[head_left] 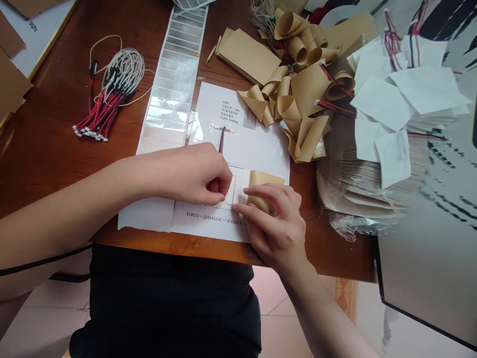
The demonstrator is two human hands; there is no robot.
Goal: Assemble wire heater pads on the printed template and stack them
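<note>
My left hand (pixel 197 174) is closed, fingertips pinched low over a white printed sheet (pixel 253 144). What it pinches, if anything, is hidden. Red and black wires (pixel 222 140) run down the sheet from a strip of clear tape and pass behind this hand. My right hand (pixel 279 214) lies on the lower right of the sheet with fingers stretched and apart; a fingertip rests near the printed outline (pixel 233 189). Beside and partly beneath its fingers is a curled piece of brown backing paper (pixel 265 179).
On the left lies a bundle of wires (pixel 106 94) with white connectors. A strip of silver foil labels (pixel 169 84) runs alongside the sheet. To the right are curled brown papers (pixel 298 99), a brown paper stack (pixel 249 54) and a pile of white squares (pixel 387 109) with wires.
</note>
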